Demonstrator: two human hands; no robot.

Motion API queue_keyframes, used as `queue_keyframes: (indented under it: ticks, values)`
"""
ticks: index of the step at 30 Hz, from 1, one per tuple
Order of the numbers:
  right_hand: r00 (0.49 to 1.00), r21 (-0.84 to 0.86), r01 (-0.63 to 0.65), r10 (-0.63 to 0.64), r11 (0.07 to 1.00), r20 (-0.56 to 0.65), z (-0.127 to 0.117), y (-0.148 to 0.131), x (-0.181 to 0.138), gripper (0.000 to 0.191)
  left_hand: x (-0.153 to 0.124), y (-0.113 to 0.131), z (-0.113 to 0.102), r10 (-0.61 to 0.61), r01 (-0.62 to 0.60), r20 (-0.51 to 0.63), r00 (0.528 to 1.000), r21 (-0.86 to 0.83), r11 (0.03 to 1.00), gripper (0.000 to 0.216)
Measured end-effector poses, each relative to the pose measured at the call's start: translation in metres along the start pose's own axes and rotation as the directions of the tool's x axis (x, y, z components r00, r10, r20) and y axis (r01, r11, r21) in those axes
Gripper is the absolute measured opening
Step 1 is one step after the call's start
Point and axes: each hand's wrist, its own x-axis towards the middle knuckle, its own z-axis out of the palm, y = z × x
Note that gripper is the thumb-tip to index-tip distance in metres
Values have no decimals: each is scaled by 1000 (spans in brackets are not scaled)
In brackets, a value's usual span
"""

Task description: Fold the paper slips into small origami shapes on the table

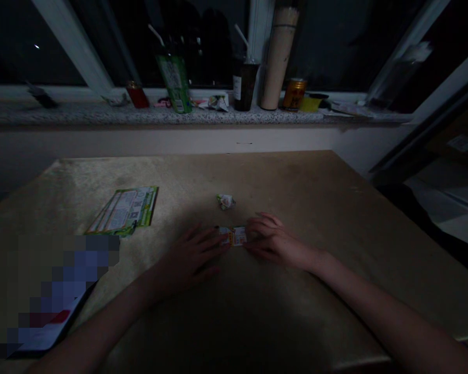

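Note:
A small folded piece of printed paper (236,236) lies on the tan table (296,197) between my two hands. My left hand (189,257) rests flat with fingers stretched out, its fingertips on the paper's left end. My right hand (271,239) has its fingers curled down onto the paper's right edge, pressing or pinching it. A small crumpled or folded paper piece (225,201) sits a little beyond them.
A green printed leaflet (125,210) lies at the left, and a blurred flat object (58,296) near the left front edge. The windowsill (101,114) behind holds a green carton (175,83), dark cup (244,85), tall tube (278,57), cans (294,93) and scraps.

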Motion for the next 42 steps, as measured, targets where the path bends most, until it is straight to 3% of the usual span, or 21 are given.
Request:
queue_keyframes:
  ticks: [11,19,22,25,31,38,42]
  values:
    - [1000,31,-27,28,999,-14,5,3,-1,22,-10,-16,-4,64,-59,-32,997,128,990,39]
    - [998,7,27,-27,1000,-54,13,-5,4,23,-11,-17,-4,84,-78,-83,993,79,994,38]
    - [997,8,34,-33,999,-70,21,-10,9,23,0,-11,-2,-1,8,-203,979,34,999,32]
    - [994,-1,42,-42,999,-101,28,-11,11,21,15,-1,3,-181,182,-249,951,-22,983,47]
    - [985,-26,81,-84,996,-148,36,-14,11,23,23,7,13,-139,132,-178,974,-46,990,38]
    - [996,44,-4,8,999,-89,35,-16,15,36,18,7,7,-136,102,-243,960,-147,984,51]
    - [996,-45,15,-19,999,-89,36,-18,17,30,15,7,5,-83,48,-309,948,-120,992,35]
